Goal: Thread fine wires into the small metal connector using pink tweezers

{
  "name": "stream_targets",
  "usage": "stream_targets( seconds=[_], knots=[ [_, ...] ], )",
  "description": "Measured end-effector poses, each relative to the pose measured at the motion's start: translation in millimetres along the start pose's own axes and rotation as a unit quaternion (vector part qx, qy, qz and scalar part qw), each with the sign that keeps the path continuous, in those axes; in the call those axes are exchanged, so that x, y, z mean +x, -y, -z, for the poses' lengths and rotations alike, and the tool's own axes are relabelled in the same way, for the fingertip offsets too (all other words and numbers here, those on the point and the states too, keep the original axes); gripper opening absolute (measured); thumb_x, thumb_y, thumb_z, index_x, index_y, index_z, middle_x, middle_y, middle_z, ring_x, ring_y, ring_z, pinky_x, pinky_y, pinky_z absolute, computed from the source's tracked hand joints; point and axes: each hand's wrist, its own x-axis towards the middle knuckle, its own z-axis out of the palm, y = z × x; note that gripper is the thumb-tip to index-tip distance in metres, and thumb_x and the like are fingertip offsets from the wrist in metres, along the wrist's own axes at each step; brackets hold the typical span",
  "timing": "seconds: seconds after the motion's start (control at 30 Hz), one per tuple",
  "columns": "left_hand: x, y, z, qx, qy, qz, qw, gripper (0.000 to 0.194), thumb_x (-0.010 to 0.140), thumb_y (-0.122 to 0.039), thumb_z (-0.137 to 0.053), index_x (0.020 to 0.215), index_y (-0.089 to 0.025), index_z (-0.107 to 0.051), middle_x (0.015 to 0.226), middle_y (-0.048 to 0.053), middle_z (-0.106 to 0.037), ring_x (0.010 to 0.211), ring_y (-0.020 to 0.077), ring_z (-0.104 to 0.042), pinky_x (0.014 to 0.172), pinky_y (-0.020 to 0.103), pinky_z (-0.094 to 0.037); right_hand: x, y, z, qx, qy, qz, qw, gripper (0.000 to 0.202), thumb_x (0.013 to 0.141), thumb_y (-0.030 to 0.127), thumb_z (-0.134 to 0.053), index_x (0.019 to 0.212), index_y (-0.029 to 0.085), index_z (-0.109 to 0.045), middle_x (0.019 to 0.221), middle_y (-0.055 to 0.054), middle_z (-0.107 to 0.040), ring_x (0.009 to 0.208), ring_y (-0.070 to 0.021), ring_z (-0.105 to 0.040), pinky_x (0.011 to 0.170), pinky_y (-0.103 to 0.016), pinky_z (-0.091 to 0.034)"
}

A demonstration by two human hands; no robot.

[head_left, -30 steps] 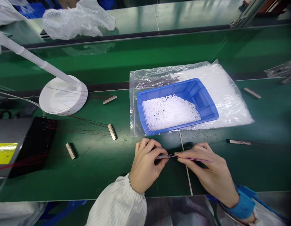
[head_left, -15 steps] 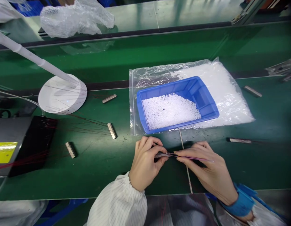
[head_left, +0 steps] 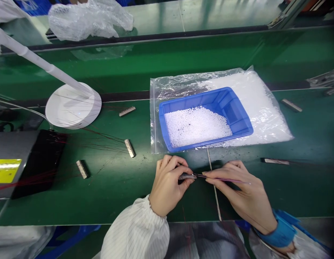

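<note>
Left hand (head_left: 168,185) pinches a small block (head_left: 186,176), right hand (head_left: 244,192) probably tweezers (head_left: 224,179); the yellow label (head_left: 7,171) is illegible.

Over on the left, a round white base (head_left: 72,111) carries its slanting pole (head_left: 40,60); nearer sits a dark box (head_left: 34,153), yellow label (head_left: 7,171) showing; beyond the green divider (head_left: 169,59), crumpled clear plastic (head_left: 86,21).

A green bench (head_left: 134,190) runs wide, a pale seam (head_left: 217,201) cutting across, and at left sit a white lamp base (head_left: 72,109), a dark box (head_left: 44,167) and three small strips (head_left: 130,148)! Far centre, a clear bag (head_left: 266,115) of white granules sprawls, with one strip (head_left: 291,105) to its right, another nearer.
</note>
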Motion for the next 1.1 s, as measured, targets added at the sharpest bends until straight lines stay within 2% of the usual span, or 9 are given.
stream_targets(
  seconds=[1.1],
  knots=[
    [0.8, -1.0, 1.6, 0.011, 0.009, 0.005, 1.0, 0.009, 0.077, -0.018, -0.072, 0.083, -0.022, -0.067, 0.092, 0.001, -0.061, 0.091, 0.0201, -0.05, 0.077, 0.037, -0.035, 2.5, 7.6, -2.7, -0.028, -0.003, 0.004, 1.0, 0.018, 0.084, 0.009, -0.062, 0.096, 0.022, -0.062, 0.087, 0.001, -0.07, 0.064, -0.0109, -0.052, 0.066, -0.036, -0.038]
  ],
)
